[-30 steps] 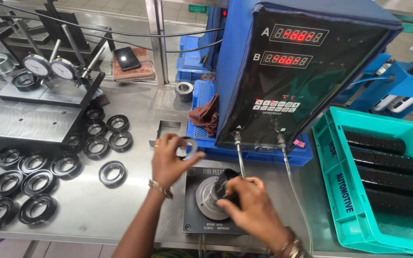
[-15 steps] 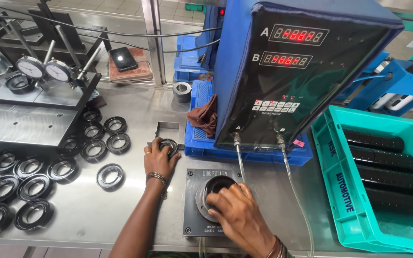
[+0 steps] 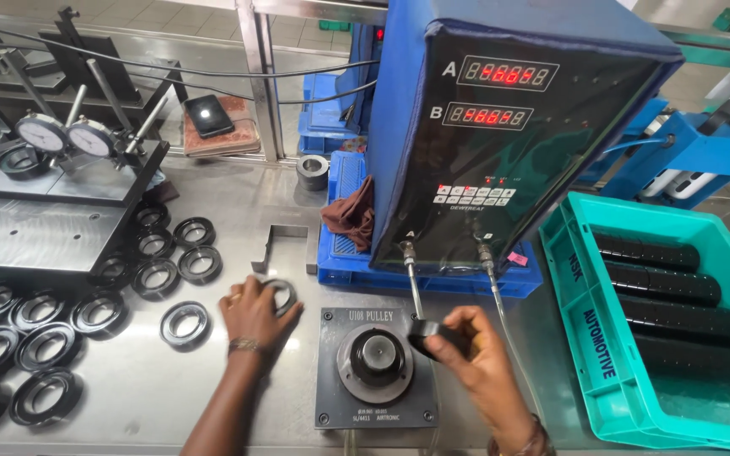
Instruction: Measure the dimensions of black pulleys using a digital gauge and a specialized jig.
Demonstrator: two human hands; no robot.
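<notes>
Now left hand (image 3: 257, 314) covers a ring (image 3: 281, 291); right hand (image 3: 476, 359) pinches another (image 3: 429, 336).

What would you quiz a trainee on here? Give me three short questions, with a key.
1. True or false: the right hand holds a black ring beside the gauge post, not on it.
2. The left hand rests on: A) a metal ring on the table, B) a phone, C) a crate.
3. How many red displays are lit on the blue unit?
Key: 1 true; 2 A; 3 two.
</notes>
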